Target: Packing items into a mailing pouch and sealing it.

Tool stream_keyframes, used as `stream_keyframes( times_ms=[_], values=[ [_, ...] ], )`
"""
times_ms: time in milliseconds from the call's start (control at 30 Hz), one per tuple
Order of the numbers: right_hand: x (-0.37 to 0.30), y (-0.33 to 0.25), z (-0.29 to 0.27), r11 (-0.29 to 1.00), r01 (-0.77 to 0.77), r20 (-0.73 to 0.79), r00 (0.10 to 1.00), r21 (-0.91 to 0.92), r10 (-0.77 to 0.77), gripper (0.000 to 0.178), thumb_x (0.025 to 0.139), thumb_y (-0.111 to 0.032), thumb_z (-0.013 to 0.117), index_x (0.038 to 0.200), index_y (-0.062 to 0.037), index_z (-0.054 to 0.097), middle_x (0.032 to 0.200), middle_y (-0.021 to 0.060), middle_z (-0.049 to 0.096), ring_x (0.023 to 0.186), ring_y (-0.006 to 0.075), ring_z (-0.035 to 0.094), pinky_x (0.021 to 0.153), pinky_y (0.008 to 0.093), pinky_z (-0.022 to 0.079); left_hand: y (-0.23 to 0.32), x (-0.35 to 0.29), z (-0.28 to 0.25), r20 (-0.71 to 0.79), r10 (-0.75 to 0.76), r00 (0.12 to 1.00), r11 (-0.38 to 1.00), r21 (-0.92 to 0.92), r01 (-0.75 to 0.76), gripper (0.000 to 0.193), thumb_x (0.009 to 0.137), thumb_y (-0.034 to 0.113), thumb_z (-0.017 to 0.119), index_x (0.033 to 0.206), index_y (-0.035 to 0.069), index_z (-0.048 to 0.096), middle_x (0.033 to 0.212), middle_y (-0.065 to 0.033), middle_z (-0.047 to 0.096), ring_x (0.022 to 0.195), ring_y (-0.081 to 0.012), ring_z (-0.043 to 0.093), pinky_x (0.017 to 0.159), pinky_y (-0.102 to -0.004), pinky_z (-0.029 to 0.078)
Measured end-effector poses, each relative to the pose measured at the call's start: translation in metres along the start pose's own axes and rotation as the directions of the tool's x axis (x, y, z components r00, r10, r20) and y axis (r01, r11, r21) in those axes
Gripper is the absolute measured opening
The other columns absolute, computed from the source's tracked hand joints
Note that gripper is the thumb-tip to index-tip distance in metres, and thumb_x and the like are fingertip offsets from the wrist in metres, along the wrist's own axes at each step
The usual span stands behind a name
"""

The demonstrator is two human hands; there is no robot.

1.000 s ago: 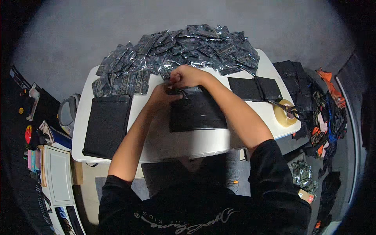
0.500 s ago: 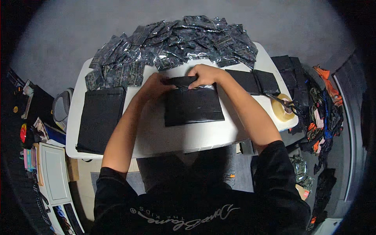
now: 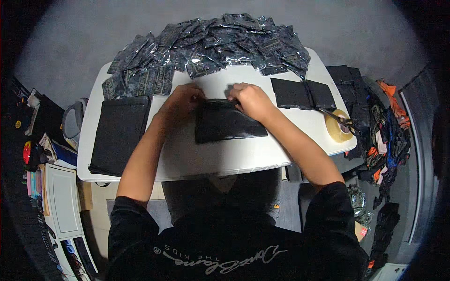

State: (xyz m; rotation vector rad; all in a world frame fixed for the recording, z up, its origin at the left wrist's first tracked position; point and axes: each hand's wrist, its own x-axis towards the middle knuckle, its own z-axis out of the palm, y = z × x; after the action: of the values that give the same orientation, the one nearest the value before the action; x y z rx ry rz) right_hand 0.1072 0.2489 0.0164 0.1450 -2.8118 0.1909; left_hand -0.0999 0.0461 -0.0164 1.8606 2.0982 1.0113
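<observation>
A flat, glossy black plastic bag (image 3: pixel 229 122) lies on the white table in front of me. My left hand (image 3: pixel 185 100) is closed at its far left corner, with the thumb and fingers drawn together. At the far edge, my right hand (image 3: pixel 253 100) curls its fingers over the bag, toward its right side. Both sets of fingertips are partly hidden, so the exact grip is hard to see.
Beyond my hands is a large heap of clear-wrapped dark packets (image 3: pixel 225 44). A stack of black bags (image 3: pixel 119 133) lies at the left. Smaller black bags (image 3: pixel 293 93), a tape roll (image 3: pixel 336 126) and black-handled scissors (image 3: pixel 344 122) lie right, on the white table (image 3: pixel 225 161).
The black flap held up at the bag's far edge has gone down. My right hand has turned and moved slightly nearer, and my fingers have curled in more.
</observation>
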Motion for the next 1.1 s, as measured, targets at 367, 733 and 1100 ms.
stream_keyframes(
  times_ms=[367, 733, 1100],
  values=[
    [-0.009, -0.012, -0.001, 0.998, 0.054, -0.017, 0.998, -0.009, -0.054, 0.02, 0.078, 0.003, 0.064, 0.097, -0.0038, 0.07, 0.098, 0.0129, 0.07, 0.102, 0.033, 0.068, 0.091, 0.042, 0.056, 0.021, -0.021, 0.006, -0.018, 0.236, 0.972, 0.908, 0.361, -0.214, 0.026, 0.08, 0.0, 0.069, 0.105, 0.006, 0.073, 0.11, -0.012, 0.068, 0.109, -0.0309, 0.064, 0.099, -0.0371, 0.054],
    [-0.026, -0.03, 0.016, 0.987, 0.023, -0.163, 0.985, -0.161, -0.05, 0.017, 0.082, -0.004, 0.062, 0.098, -0.0038, 0.07, 0.1, 0.0129, 0.07, 0.103, 0.0303, 0.067, 0.092, 0.0401, 0.056, 0.012, -0.028, 0.012, 0.019, 0.189, 0.982, 0.87, 0.461, -0.176, 0.019, 0.086, 0.005, 0.066, 0.104, 0.005, 0.071, 0.114, -0.0111, 0.067, 0.115, -0.0312, 0.062, 0.098, -0.0399, 0.055],
    [-0.023, -0.022, -0.001, 0.991, -0.003, -0.093, 0.996, 0.134, 0.015, 0.024, 0.072, 0.003, 0.07, 0.094, -0.0072, 0.07, 0.099, 0.0115, 0.069, 0.099, 0.0344, 0.068, 0.088, 0.0446, 0.057, 0.04, -0.04, 0.008, -0.093, 0.036, 0.995, 0.971, 0.237, -0.013, 0.008, 0.087, 0.007, 0.069, 0.094, 0.005, 0.07, 0.109, -0.0114, 0.067, 0.108, -0.0322, 0.063, 0.095, -0.0417, 0.054]
  ],
)
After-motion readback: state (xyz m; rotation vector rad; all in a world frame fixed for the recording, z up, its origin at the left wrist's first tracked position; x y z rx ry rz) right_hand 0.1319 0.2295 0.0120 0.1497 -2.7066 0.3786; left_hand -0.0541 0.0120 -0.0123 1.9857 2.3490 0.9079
